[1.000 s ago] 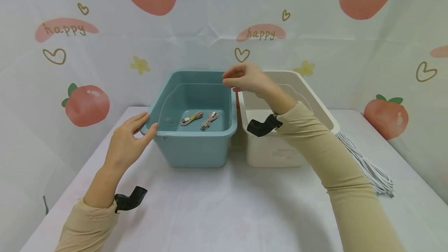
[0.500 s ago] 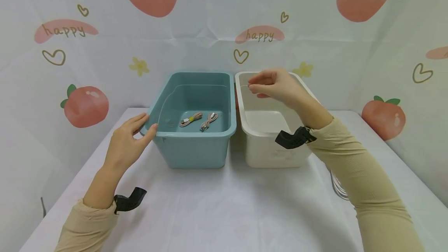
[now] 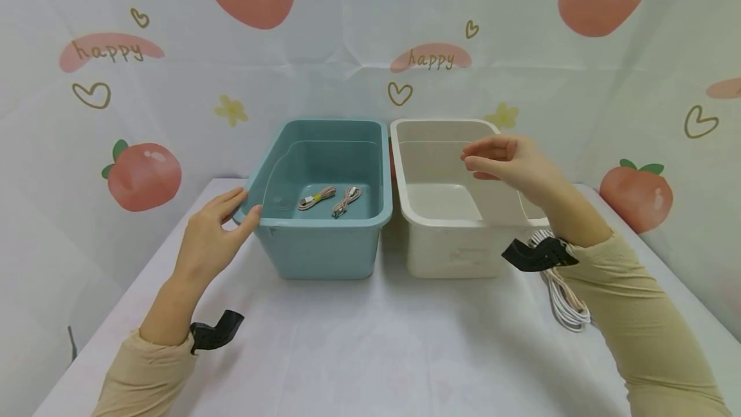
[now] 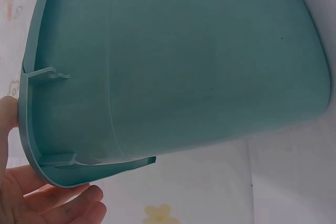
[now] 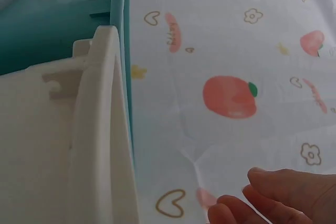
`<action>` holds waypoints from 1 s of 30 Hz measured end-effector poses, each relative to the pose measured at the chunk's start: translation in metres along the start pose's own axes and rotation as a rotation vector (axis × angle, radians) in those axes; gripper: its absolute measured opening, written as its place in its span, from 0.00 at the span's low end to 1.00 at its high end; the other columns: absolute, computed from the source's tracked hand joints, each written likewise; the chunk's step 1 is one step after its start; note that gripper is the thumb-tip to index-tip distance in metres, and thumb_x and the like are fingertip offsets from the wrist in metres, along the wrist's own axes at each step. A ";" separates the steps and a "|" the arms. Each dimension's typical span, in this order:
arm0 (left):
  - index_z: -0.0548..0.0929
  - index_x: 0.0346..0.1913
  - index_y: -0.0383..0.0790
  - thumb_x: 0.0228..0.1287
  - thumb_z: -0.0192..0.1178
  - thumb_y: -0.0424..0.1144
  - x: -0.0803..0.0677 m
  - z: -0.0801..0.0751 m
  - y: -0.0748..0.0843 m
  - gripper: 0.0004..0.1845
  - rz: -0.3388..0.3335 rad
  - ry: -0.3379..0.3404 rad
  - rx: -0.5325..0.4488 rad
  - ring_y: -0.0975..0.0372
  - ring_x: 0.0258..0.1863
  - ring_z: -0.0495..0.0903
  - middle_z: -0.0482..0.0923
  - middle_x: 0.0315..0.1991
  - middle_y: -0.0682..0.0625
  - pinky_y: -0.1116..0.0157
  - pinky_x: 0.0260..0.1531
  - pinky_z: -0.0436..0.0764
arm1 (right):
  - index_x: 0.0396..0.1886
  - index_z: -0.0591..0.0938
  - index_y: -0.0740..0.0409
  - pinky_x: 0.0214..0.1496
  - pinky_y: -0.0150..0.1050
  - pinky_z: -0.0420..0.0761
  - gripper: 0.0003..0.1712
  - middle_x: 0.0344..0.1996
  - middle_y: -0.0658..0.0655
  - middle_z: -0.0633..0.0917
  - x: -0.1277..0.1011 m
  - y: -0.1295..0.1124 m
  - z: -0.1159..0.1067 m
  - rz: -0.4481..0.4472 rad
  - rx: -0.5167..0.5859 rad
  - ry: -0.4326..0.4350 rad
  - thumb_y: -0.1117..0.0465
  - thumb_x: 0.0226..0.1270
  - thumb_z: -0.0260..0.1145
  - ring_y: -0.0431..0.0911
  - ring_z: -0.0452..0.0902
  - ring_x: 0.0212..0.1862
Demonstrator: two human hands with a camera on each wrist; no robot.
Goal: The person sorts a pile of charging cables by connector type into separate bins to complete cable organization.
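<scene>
Left hand (image 3: 215, 233): fingers relaxed, resting against near-left corner of teal bin (image 3: 324, 237), gripping nothing. Right hand (image 3: 509, 163): loosely curled, empty, raised over right rim of white bin (image 3: 446, 246). Bins side by side, touching, on white table (image 3: 370, 340). Two coiled cables (image 3: 330, 198) on teal bin floor. White cable bundle (image 3: 564, 298) right of white bin.

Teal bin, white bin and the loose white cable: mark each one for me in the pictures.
teal bin (image 3: 324, 251), head view, on its front outer wall.
white bin (image 3: 446, 256), head view, on its front outer wall.
white cable (image 3: 564, 301), head view, on the loops lying beside the white bin.
</scene>
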State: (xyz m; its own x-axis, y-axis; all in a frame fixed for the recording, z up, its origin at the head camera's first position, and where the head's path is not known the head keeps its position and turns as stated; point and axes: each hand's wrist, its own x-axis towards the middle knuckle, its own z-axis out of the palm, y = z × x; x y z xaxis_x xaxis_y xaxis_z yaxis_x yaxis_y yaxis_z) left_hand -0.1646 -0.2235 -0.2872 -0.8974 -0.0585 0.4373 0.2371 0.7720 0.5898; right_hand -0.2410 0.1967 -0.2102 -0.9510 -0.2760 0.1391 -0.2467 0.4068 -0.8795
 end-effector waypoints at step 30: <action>0.71 0.63 0.32 0.65 0.54 0.48 0.000 0.001 -0.001 0.29 0.014 0.013 -0.011 0.44 0.61 0.71 0.69 0.64 0.38 0.47 0.55 0.74 | 0.40 0.83 0.46 0.35 0.21 0.81 0.13 0.33 0.36 0.87 -0.099 0.095 -0.075 -0.014 0.169 0.259 0.69 0.64 0.61 0.29 0.83 0.34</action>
State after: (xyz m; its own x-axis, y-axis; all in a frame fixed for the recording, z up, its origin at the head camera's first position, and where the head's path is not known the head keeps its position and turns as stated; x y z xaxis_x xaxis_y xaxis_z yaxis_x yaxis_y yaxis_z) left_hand -0.1652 -0.2231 -0.2884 -0.8891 -0.0561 0.4542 0.2538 0.7655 0.5913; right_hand -0.1842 0.3279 -0.2734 -0.9688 -0.0404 0.2445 -0.2468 0.2480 -0.9368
